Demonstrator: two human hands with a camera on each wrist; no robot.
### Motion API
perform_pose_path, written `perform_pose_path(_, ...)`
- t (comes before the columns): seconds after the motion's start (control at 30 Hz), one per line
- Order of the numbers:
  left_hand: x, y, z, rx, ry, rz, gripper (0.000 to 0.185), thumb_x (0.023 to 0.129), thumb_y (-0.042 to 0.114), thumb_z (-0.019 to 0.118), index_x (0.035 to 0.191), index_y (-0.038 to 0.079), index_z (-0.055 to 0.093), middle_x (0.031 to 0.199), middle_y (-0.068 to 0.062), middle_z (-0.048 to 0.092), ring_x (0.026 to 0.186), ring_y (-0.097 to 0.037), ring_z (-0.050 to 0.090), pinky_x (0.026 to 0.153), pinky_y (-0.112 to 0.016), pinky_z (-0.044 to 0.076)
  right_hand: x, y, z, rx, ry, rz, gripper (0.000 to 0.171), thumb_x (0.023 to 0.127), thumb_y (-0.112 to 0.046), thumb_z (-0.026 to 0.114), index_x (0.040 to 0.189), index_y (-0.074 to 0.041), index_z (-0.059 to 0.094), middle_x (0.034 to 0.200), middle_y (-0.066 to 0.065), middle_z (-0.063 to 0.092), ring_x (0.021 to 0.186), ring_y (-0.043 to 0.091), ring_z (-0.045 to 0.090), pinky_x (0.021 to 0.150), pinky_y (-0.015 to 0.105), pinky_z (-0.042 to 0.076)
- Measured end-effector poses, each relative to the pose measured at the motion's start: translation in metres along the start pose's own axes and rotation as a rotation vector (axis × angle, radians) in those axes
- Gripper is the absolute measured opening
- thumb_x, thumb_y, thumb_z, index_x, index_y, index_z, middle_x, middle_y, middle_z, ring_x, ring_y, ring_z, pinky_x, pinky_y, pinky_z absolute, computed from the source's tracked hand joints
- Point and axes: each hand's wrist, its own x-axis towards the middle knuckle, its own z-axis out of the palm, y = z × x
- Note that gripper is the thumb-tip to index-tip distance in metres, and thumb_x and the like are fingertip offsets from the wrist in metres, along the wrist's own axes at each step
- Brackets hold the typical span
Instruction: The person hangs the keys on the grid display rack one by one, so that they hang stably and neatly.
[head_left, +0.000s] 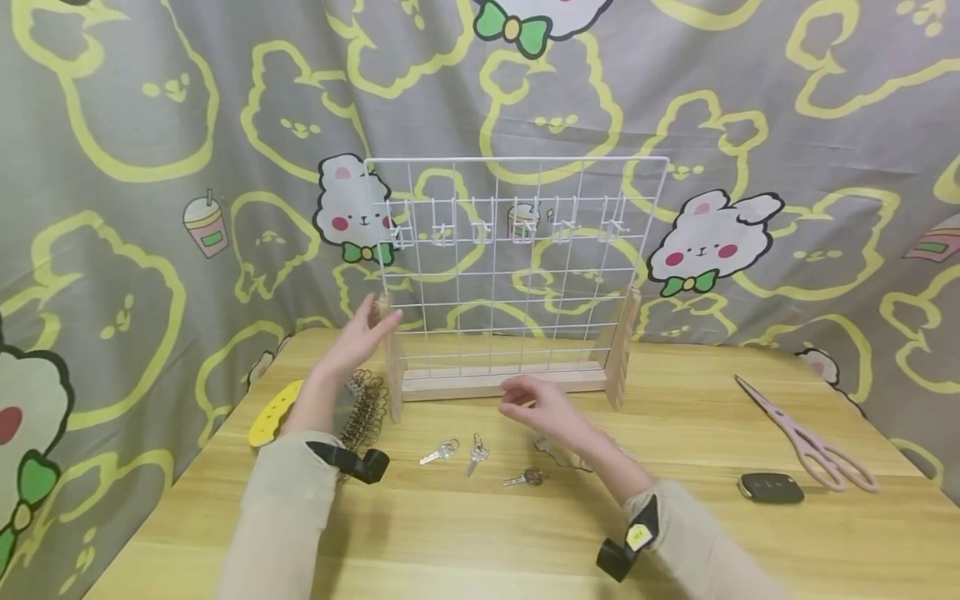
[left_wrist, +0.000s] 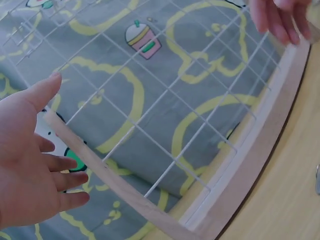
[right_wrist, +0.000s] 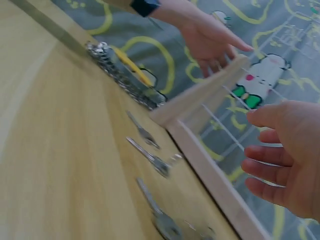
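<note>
A white wire grid rack point(head_left: 517, 302) with a wooden base point(head_left: 502, 383) stands upright at the back of the table. My left hand point(head_left: 360, 342) is at its left wooden post point(head_left: 392, 367), thumb and fingers spread; the left wrist view shows the palm point(left_wrist: 20, 165) beside that post, holding nothing. In front of the base hovers my right hand point(head_left: 546, 408), its fingers loosely bent and nothing between them. Several small white hooks point(head_left: 522, 229) hang in a row on the grid. Below lie loose metal keys, among them one at left point(head_left: 439, 452), one in the middle point(head_left: 477, 457) and one nearer me point(head_left: 525, 477).
Left of the rack, a bunch of metal rings point(head_left: 367, 408) lies beside a yellow holed piece point(head_left: 274, 414), partly behind my left forearm. At right are pink-handled scissors point(head_left: 813, 446) and a black car key fob point(head_left: 770, 487). A patterned curtain point(head_left: 705, 142) hangs behind the table.
</note>
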Motion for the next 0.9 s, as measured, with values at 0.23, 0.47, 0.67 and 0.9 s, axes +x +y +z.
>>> perform_pose_path(0.23,0.004,0.004,0.0,-0.081,0.056,-0.003,0.083,0.095,0.044,0.047,0.149,0.01,-0.006,0.153,-0.02,0.006,0.139,-0.033,0.009,0.113,-0.047,0.01,0.014,-0.003,0.037,0.1,-0.048,0.018,0.042,0.086,-0.021,0.066,0.119,0.002,0.057,0.1,0.005,0.065,0.095,0.021,0.059,0.083,0.036,0.051)
perform_pose_path(0.47,0.007,0.009,0.002,-0.124,0.102,-0.001,0.072,0.097,0.039,0.046,0.15,0.013,0.005,0.152,-0.017,0.014,0.139,-0.03,0.013,0.113,-0.045,0.015,0.026,0.002,0.06,0.139,-0.106,0.022,0.043,0.084,-0.019,0.069,0.12,0.002,0.057,0.105,0.01,0.062,0.099,0.023,0.056,0.085,0.038,0.049)
perform_pose_path(0.67,0.01,0.013,0.005,-0.185,0.139,0.007,0.061,0.099,0.031,0.043,0.149,0.011,0.015,0.151,-0.018,0.018,0.137,-0.03,0.02,0.111,-0.044,0.023,0.031,0.008,0.072,0.116,-0.128,0.081,0.04,0.08,-0.014,0.071,0.115,0.001,0.059,0.097,0.006,0.062,0.09,0.019,0.056,0.079,0.031,0.05)
perform_pose_path(0.9,0.011,0.012,0.005,-0.194,0.17,0.003,0.054,0.1,0.026,0.041,0.147,0.007,0.022,0.15,-0.018,0.023,0.136,-0.03,0.024,0.11,-0.044,0.026,0.032,0.013,0.076,0.094,-0.162,0.084,0.026,0.077,-0.007,0.072,0.1,0.002,0.064,0.081,0.002,0.059,0.073,0.014,0.054,0.059,0.023,0.051)
